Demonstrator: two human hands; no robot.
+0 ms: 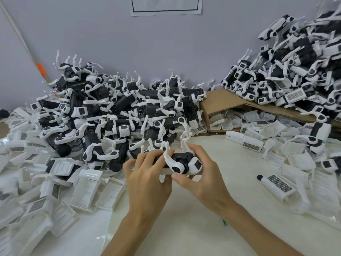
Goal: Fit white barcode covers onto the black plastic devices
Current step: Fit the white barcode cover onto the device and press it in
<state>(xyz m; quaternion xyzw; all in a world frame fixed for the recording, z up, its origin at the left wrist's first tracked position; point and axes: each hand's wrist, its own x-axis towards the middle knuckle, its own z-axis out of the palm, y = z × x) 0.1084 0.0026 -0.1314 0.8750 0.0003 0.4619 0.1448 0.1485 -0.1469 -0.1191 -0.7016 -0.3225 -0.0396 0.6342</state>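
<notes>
Left hand [147, 174] and right hand [203, 176] grip one black device [181, 157] over a white cover [165, 171]; the far heap [120, 111] and the loose covers [88, 191] apparently remain.

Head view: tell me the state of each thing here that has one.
left hand: gripping the black device
right hand: gripping the same device
black device: held, white cover underneath, seating unclear
cardboard box: on its side, open, white covers inside
loose cover: lying flat, barcode up

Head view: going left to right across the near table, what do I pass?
Heap of loose white covers → left hand → black device gripped by both hands → right hand → lone barcode cover.
</notes>
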